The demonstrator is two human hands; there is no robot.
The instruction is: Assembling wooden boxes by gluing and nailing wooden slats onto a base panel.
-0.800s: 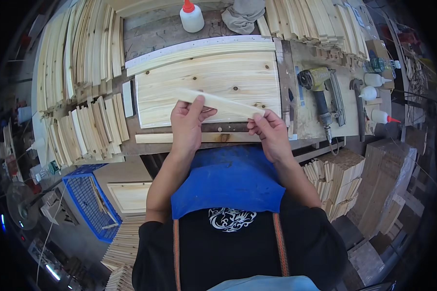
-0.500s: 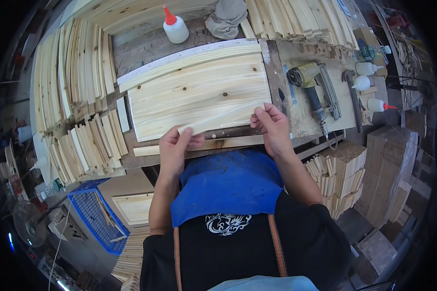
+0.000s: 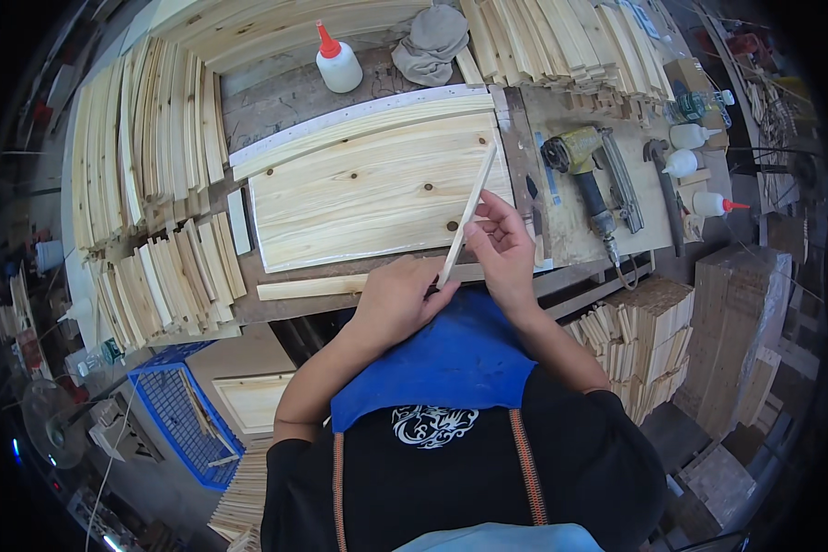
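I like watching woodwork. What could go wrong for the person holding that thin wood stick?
The thin wood strip, pinched by the left hand and right hand, might snap or give splinters. Its far end hangs over the wood panel and could bump it. The nail gun lies close to the right hand.

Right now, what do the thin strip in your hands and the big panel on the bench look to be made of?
The thin pale strip, held in the left hand and right hand, looks like bare, unfinished softwood: light, matte, faintly grained. The wide pale panel looks like the same wood, probably pine: dark knots and long grain lines show, with no gloss or paint.
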